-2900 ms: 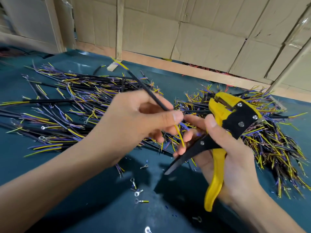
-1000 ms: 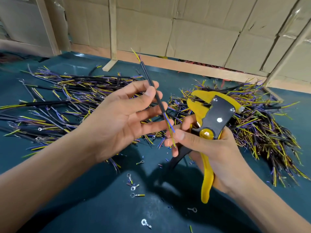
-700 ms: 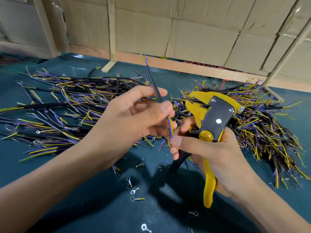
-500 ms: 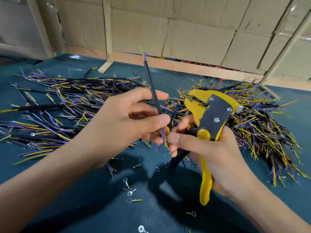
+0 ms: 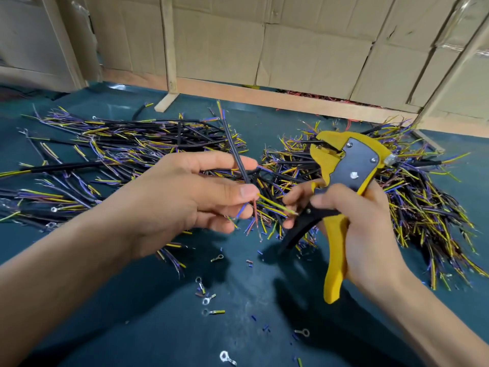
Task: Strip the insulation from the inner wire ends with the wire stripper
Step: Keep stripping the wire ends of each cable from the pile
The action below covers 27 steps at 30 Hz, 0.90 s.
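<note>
My left hand (image 5: pixel 190 197) pinches a black sheathed cable (image 5: pixel 234 152) between thumb and fingers, its far end pointing up and away. From the near end three inner wires fan out below my thumb: a blue one (image 5: pixel 242 211), a brown one (image 5: pixel 256 221) and a yellow-green one (image 5: pixel 276 205) that reaches towards my right fingers. My right hand (image 5: pixel 367 223) grips the yellow and black wire stripper (image 5: pixel 349 165) by its handles, jaws up and to the left, apart from the wires.
Two heaps of cut black cables with coloured ends lie on the dark teal table (image 5: pixel 132 327), one at the left (image 5: pixel 119 149), one at the right (image 5: pixel 412 202). Loose ring terminals (image 5: pixel 209 300) and insulation scraps lie near me. Cardboard panels (image 5: pixel 304 51) wall the far edge.
The inner wires have been spread apart into a fan. My right fingers have come off them and the stripper has drawn slightly to the right.
</note>
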Each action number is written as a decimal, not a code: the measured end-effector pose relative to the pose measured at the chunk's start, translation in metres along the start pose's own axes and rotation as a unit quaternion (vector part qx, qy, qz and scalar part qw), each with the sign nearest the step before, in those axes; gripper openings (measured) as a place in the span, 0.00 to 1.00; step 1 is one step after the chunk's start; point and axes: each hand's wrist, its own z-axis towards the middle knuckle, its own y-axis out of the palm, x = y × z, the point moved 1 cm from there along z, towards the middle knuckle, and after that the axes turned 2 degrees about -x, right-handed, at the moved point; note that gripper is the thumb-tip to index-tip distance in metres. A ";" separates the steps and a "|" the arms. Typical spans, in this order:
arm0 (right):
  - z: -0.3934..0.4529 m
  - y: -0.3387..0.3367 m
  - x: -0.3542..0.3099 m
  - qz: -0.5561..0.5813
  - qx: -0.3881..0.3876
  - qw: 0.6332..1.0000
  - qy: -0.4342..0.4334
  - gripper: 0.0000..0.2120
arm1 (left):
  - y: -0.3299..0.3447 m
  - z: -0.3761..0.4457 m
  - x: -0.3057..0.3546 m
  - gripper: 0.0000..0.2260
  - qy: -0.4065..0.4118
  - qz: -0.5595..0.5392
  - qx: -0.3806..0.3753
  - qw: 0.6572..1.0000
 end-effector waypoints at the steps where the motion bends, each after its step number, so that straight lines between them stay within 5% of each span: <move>1: 0.000 0.000 -0.001 -0.005 -0.007 1.000 0.003 0.18 | 0.000 0.000 0.001 0.20 0.008 -0.020 0.008 1.000; 8: -0.004 0.005 -0.002 -0.131 -0.126 0.981 0.066 0.17 | -0.007 0.007 0.004 0.06 0.070 -0.178 0.030 0.981; 12: -0.003 0.009 -0.002 -0.216 -0.121 0.964 0.091 0.28 | -0.012 0.011 0.005 0.10 0.065 -0.168 0.007 0.984; 15: -0.002 0.009 -0.005 -0.258 -0.120 0.955 0.082 0.27 | -0.012 0.009 0.007 0.11 0.079 -0.182 0.015 0.980; 24: -0.020 0.031 0.013 -0.095 -0.141 0.985 0.018 0.27 | 0.003 0.003 0.008 0.14 0.102 -0.199 0.040 0.974; 27: -0.022 0.039 0.024 -0.065 -0.123 0.989 0.049 0.34 | 0.009 0.002 0.008 0.14 0.119 -0.205 0.036 0.971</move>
